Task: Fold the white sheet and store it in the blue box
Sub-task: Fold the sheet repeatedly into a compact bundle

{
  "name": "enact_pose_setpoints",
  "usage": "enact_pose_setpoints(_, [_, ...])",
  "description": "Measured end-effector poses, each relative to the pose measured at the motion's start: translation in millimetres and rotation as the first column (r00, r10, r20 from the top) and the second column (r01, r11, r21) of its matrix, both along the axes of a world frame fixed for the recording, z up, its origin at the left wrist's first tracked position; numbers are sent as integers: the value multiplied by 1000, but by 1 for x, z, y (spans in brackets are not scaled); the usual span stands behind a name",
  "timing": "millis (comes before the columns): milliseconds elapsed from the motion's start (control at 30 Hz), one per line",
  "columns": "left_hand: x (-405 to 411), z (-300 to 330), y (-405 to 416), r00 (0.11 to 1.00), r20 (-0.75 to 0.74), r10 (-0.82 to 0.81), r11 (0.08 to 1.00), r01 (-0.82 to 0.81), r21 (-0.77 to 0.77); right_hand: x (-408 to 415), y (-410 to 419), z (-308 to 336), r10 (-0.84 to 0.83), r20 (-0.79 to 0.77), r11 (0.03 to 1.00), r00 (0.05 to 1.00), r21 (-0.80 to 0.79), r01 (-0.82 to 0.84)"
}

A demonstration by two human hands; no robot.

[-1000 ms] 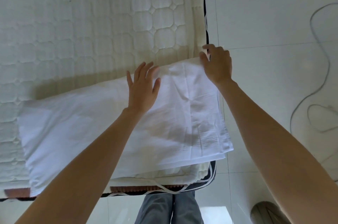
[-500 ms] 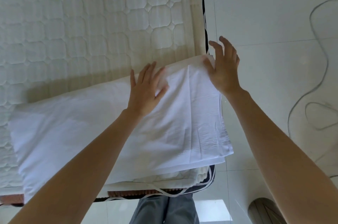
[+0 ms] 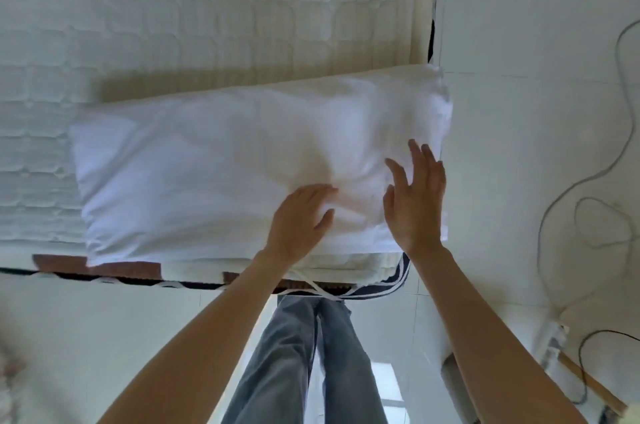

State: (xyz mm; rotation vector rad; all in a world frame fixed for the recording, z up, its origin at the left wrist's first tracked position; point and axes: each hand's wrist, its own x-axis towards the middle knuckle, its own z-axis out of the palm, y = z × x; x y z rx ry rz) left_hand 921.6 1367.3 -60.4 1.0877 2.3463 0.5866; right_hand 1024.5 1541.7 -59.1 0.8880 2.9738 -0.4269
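Note:
The white sheet [image 3: 214, 160] lies folded into a long rectangle across the near corner of the quilted mattress [image 3: 194, 7]. My left hand [image 3: 301, 219] rests palm down on the sheet's near right part, fingers curled loosely against the cloth. My right hand [image 3: 415, 201] hovers flat with fingers spread over the sheet's right end, close to the mattress edge. Neither hand grips the fabric. No blue box is in view.
White tiled floor [image 3: 519, 42] lies to the right of the bed, with a thin grey cable [image 3: 581, 181] looping across it. My legs in blue jeans [image 3: 304, 354] stand at the bed's near edge. A dark striped bed base [image 3: 391, 285] shows under the mattress.
Both hands slid back from the sheet's far edge toward its near right part. The view shifted, so the sheet now sits higher in the frame.

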Motion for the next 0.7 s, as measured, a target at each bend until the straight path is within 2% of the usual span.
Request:
enact_pose_setpoints(67, [-15, 17, -48, 960, 19, 279, 960, -278, -37, -20, -38, 16, 142, -109, 988, 984, -43, -148])
enact_pose_setpoints(133, [-37, 22, -105, 874, 4, 487, 868, -483, -112, -48, -84, 26, 276, -153, 947, 949, -127, -296])
enact_pose_setpoints(200, [-57, 17, -162, 790, -18, 613, 764, -599, -240, -76, -124, 26, 353, -203, 895, 913, -212, -393])
enact_pose_setpoints(267, [-71, 11, -224, 719, -67, 692, 659, -667, -347, -106, -170, 19, 432, -244, 844, 868, -230, -485])
enact_pose_setpoints(333, [-79, 8, -262, 642, -111, 759, 561, -731, -389, -130, -201, 8, 511, -173, 813, 842, -220, -539])
enact_pose_setpoints(367, [-83, 8, -276, 624, -140, 769, 541, -752, -377, -139, -215, 0, 540, -104, 809, 835, -210, -549])
enact_pose_setpoints(433, [-93, 7, -294, 601, -238, 763, 537, -794, -283, -147, -237, -20, 557, 57, 821, 829, -188, -539])
enact_pose_setpoints(500, [-106, 6, -299, 530, -274, 803, 505, -848, -160, -135, -250, -38, 582, 179, 813, 793, -154, -562])
enact_pose_setpoints(567, [-123, 0, -309, 515, -178, 839, 501, -857, -118, -122, -264, -52, 593, 253, 803, 764, -115, -585])
enact_pose_setpoints(633, [-133, -10, -313, 533, -37, 846, 520, -837, -172, -115, -265, -55, 572, 283, 815, 769, -98, -570])
enact_pose_setpoints(700, [-140, -19, -320, 510, 56, 859, 510, -836, -204, -118, -268, -55, 576, 278, 812, 769, -79, -579])
